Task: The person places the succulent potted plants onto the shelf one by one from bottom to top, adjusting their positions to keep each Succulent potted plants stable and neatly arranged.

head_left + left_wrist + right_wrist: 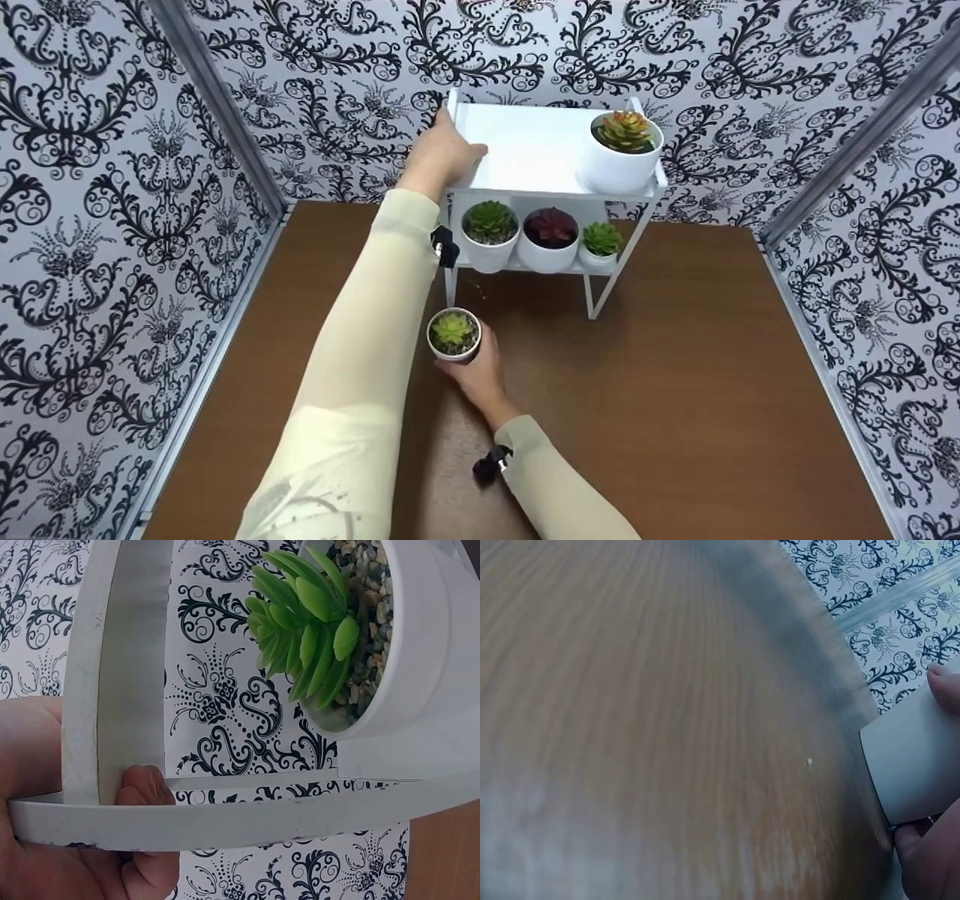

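Observation:
My left hand (441,156) grips the left side of the white two-tier shelf (517,150) at its upper tier. In the left wrist view, its fingers (150,784) wrap around the white frame where two bars meet. With my right hand (484,375) I hold a small white pot (911,761) from its right side, in front of the shelf's left leg. A yellow-green succulent (453,328) and pebbles fill that pot. In the right wrist view, fingers and thumb sit at the pot's sides, partly cut off by the frame edge.
A larger white pot (619,169) with an orange-green succulent stands on the upper tier's right end. Below it are a green succulent (490,221), a dark red one (552,227) and a small green one (602,238), all potted. Patterned walls surround the brown table (712,360).

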### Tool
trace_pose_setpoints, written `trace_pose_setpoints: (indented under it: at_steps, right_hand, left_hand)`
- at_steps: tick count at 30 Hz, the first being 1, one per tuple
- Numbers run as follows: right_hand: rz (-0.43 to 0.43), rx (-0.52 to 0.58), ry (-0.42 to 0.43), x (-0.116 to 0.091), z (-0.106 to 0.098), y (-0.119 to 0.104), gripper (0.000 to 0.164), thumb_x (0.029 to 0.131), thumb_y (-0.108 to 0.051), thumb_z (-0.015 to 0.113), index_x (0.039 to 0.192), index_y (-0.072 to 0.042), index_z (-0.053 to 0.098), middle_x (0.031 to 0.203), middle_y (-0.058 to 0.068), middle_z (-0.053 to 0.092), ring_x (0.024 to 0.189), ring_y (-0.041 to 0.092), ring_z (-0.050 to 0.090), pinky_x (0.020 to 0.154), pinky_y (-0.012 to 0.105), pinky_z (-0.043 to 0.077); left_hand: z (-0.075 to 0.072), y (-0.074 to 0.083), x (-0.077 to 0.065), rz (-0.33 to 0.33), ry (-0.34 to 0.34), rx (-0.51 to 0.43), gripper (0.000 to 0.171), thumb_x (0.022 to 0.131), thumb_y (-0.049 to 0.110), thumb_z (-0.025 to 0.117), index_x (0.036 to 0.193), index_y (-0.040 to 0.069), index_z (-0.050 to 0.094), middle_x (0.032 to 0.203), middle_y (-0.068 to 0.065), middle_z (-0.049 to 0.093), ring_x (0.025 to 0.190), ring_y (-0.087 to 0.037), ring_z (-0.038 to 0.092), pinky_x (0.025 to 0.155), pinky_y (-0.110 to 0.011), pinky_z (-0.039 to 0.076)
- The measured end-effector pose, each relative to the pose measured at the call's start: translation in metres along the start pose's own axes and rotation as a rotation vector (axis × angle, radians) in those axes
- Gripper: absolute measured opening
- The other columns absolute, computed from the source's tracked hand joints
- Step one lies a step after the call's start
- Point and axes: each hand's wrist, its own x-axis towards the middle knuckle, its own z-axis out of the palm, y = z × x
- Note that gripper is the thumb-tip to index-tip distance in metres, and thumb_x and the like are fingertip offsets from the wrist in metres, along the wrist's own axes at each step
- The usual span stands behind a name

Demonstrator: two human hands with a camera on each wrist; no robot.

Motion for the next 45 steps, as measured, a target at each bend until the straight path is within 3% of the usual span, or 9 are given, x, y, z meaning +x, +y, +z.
trace_pose_setpoints:
  at_steps: [19, 26, 38, 45]
  right_hand:
    - [0.044, 0.016, 0.006, -0.012, -0.010, -0.007, 0.099, 0.062, -0.020, 0.102, 0.148, -0.010, 0.055, 0.144, 0.010, 0.063, 0.136, 0.028, 0.059, 0.121, 0.047, 0.046]
    - [0.017, 0.016, 0.025, -0.012, -0.020, -0.015, 0.099, 0.062, -0.024, 0.102, 0.148, -0.011, 0.054, 0.143, 0.008, 0.063, 0.134, 0.027, 0.059, 0.119, 0.049, 0.047]
    - [-0.023, 0.082, 0.020, -0.006, -0.038, -0.028, 0.097, 0.064, -0.021, 0.101, 0.148, -0.011, 0.054, 0.142, 0.008, 0.063, 0.132, 0.027, 0.059, 0.118, 0.050, 0.046]
    - [-0.044, 0.111, 0.074, -0.001, -0.053, -0.036, 0.098, 0.062, -0.019, 0.103, 0.148, -0.009, 0.056, 0.144, 0.010, 0.064, 0.134, 0.029, 0.058, 0.120, 0.052, 0.044]
  left_hand:
    - [-0.002, 0.001, -0.005, -0.010, -0.011, -0.004, 0.105, 0.105, 0.050, 0.060, 0.170, 0.019, -0.016, 0.173, -0.011, 0.036, 0.155, -0.029, 0.044, 0.129, -0.041, 0.038]
    - [-0.001, 0.001, -0.003, 0.003, -0.004, -0.031, 0.105, 0.105, 0.049, 0.061, 0.171, 0.019, -0.015, 0.173, -0.011, 0.037, 0.155, -0.029, 0.044, 0.130, -0.043, 0.037]
    - [0.000, -0.001, 0.000, 0.015, 0.018, 0.000, 0.105, 0.105, 0.050, 0.061, 0.171, 0.016, -0.013, 0.173, -0.013, 0.036, 0.155, -0.031, 0.044, 0.130, -0.043, 0.036]
    - [-0.001, -0.001, -0.001, 0.019, 0.000, -0.026, 0.105, 0.105, 0.048, 0.061, 0.171, 0.017, -0.014, 0.173, -0.014, 0.035, 0.155, -0.031, 0.044, 0.130, -0.044, 0.037]
